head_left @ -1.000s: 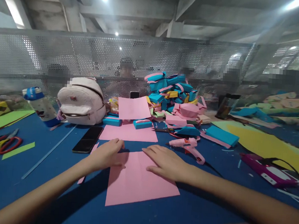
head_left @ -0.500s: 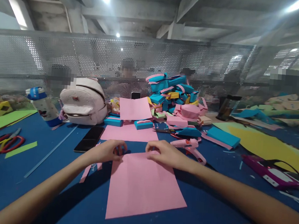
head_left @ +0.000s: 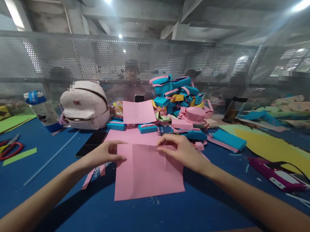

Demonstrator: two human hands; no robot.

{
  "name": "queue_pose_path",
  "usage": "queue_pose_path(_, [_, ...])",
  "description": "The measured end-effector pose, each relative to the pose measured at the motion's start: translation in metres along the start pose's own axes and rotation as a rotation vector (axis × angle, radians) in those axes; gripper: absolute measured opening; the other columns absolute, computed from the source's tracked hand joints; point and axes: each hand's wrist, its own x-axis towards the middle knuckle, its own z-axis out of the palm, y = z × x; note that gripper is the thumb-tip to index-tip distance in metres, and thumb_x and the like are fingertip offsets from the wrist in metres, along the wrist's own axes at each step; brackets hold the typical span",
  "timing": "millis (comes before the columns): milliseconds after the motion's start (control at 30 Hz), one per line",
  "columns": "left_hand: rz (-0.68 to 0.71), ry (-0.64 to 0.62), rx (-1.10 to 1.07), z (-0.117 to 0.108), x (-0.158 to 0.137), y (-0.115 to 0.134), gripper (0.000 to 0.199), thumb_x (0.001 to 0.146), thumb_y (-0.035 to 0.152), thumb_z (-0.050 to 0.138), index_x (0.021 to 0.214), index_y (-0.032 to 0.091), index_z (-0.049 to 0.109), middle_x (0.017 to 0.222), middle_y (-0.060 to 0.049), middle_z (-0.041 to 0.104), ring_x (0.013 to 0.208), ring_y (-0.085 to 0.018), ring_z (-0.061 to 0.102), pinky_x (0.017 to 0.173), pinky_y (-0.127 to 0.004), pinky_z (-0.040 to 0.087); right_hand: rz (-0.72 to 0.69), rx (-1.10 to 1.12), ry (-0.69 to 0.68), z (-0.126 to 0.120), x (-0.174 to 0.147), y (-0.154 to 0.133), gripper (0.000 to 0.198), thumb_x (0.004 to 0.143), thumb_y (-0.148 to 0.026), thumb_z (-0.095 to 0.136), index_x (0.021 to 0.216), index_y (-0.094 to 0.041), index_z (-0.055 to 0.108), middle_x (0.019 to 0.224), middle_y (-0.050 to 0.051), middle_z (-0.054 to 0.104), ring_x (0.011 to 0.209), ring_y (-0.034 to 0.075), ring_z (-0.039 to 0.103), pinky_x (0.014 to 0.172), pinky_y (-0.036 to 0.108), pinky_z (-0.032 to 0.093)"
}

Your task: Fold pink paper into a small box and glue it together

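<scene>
A pink sheet of paper point(head_left: 147, 174) with faint vertical creases is held by its upper edge, its top tilted up from the blue table. My left hand point(head_left: 110, 152) pinches the upper left corner, thumb in front and fingers behind. My right hand point(head_left: 175, 149) grips the top edge right of the middle, thumb on the near face. Beyond the hands lie another pink sheet point(head_left: 113, 135) flat on the table and a raised pink sheet point(head_left: 139, 112) resting over small blue paper boxes point(head_left: 147, 129). The pink glue gun point(head_left: 199, 146) is mostly hidden behind my right hand.
A black phone point(head_left: 90, 145), a white backpack point(head_left: 86, 105) and a bottle point(head_left: 44, 112) stand to the left, with scissors point(head_left: 4, 150) further out. A heap of blue and pink paper pieces point(head_left: 178, 96) rises at the back. A purple device point(head_left: 277, 175) lies right.
Both hands have lifted the pink sheet's top edge and moved it away from me, so its near edge sits farther up the table. The right hand now covers most of the glue gun.
</scene>
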Motion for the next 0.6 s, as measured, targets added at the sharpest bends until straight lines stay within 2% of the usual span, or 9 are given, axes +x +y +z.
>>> queue_pose_path(67, [0.010, 0.065, -0.066, 0.007, -0.003, 0.003, 0.053, 0.070, 0.035, 0.077, 0.115, 0.012, 0.065, 0.091, -0.009, 0.074, 0.084, -0.022, 0.069, 0.077, -0.033, 0.052, 0.005, 0.005, 0.006, 0.001, -0.001, 0.000, 0.004, 0.081, -0.019, 0.063, 0.081, -0.021, 0.066, 0.086, 0.001, 0.070, 0.082, 0.018, 0.063, 0.075, 0.029, 0.046])
queue_pose_path(167, [0.092, 0.152, -0.053, 0.010, -0.009, 0.007, 0.032, 0.072, 0.038, 0.075, 0.092, 0.013, 0.073, 0.086, -0.008, 0.074, 0.082, -0.022, 0.068, 0.075, -0.031, 0.052, 0.012, 0.001, 0.014, -0.001, -0.004, -0.002, 0.004, 0.082, -0.020, 0.062, 0.082, -0.021, 0.065, 0.088, 0.001, 0.070, 0.084, 0.018, 0.063, 0.076, 0.029, 0.046])
queue_pose_path(233, [0.147, 0.209, -0.014, 0.010, -0.014, 0.010, 0.028, 0.073, 0.039, 0.075, 0.088, 0.015, 0.075, 0.088, -0.008, 0.075, 0.083, -0.022, 0.068, 0.075, -0.030, 0.052, 0.023, -0.013, 0.010, -0.003, -0.006, -0.003, 0.004, 0.083, -0.022, 0.062, 0.084, -0.022, 0.066, 0.089, 0.001, 0.070, 0.085, 0.018, 0.063, 0.077, 0.029, 0.045])
queue_pose_path(333, [0.169, 0.289, 0.008, 0.009, -0.022, 0.013, 0.030, 0.073, 0.040, 0.075, 0.093, 0.018, 0.076, 0.089, -0.007, 0.076, 0.082, -0.021, 0.069, 0.072, -0.029, 0.053, 0.044, -0.016, -0.007, -0.005, -0.009, -0.002, 0.006, 0.083, -0.025, 0.063, 0.086, -0.022, 0.067, 0.090, 0.001, 0.070, 0.085, 0.019, 0.063, 0.078, 0.029, 0.045])
queue_pose_path(400, [0.143, 0.265, -0.022, 0.010, -0.025, 0.013, 0.032, 0.074, 0.041, 0.074, 0.097, 0.019, 0.075, 0.092, -0.006, 0.076, 0.084, -0.022, 0.069, 0.073, -0.029, 0.054, 0.057, 0.010, -0.035, -0.006, -0.010, -0.001, 0.008, 0.084, -0.027, 0.063, 0.084, -0.021, 0.067, 0.088, 0.001, 0.069, 0.083, 0.018, 0.063, 0.076, 0.029, 0.046])
queue_pose_path(500, [0.110, 0.182, -0.082, 0.013, -0.025, 0.007, 0.046, 0.074, 0.039, 0.076, 0.116, 0.023, 0.067, 0.114, -0.006, 0.071, 0.105, -0.026, 0.066, 0.086, -0.033, 0.054, 0.056, 0.058, -0.070, -0.007, -0.012, -0.002, 0.010, 0.085, -0.028, 0.062, 0.080, -0.020, 0.066, 0.083, 0.001, 0.069, 0.080, 0.017, 0.063, 0.073, 0.027, 0.047])
queue_pose_path(600, [0.113, 0.188, -0.117, 0.016, -0.024, -0.004, 0.071, 0.069, 0.036, 0.079, 0.134, 0.028, 0.052, 0.142, -0.006, 0.053, 0.129, -0.029, 0.051, 0.101, -0.038, 0.047, 0.011, 0.045, -0.030, -0.010, -0.017, -0.012, 0.008, 0.085, -0.026, 0.064, 0.080, -0.020, 0.066, 0.082, 0.000, 0.069, 0.077, 0.016, 0.063, 0.072, 0.026, 0.047])
